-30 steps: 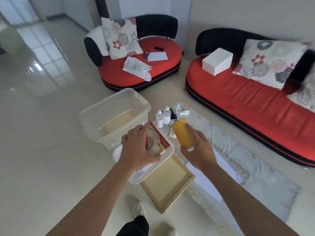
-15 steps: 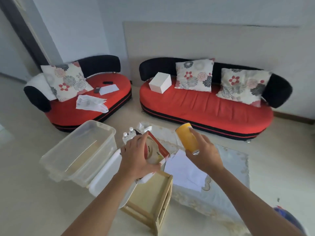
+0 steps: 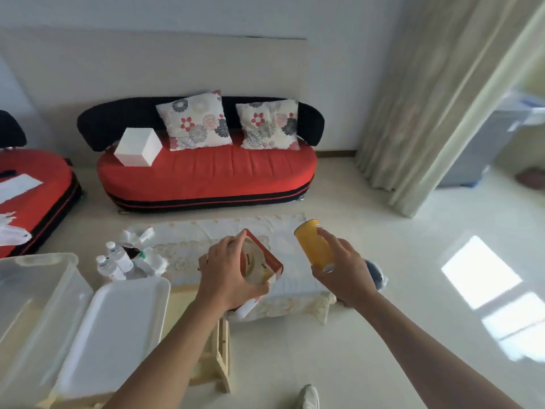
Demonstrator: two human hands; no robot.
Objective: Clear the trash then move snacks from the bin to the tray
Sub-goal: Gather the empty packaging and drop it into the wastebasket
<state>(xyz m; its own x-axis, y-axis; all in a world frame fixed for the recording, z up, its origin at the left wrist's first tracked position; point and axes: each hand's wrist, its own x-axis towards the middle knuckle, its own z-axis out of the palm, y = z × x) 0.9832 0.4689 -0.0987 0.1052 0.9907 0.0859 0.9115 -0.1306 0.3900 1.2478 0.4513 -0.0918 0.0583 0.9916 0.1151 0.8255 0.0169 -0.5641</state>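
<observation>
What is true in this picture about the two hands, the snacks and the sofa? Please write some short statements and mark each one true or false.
1. The left hand grips a red and cream snack box. True.
2. The right hand holds a blue bottle. False: it holds a yellow can.
3. A white box sits on the red sofa. True.
4. The clear plastic bin stands to the right of the white tray. False: it stands to the tray's left.
5. Four cushions lean on the sofa's back. False: there are only two flowered cushions.
</observation>
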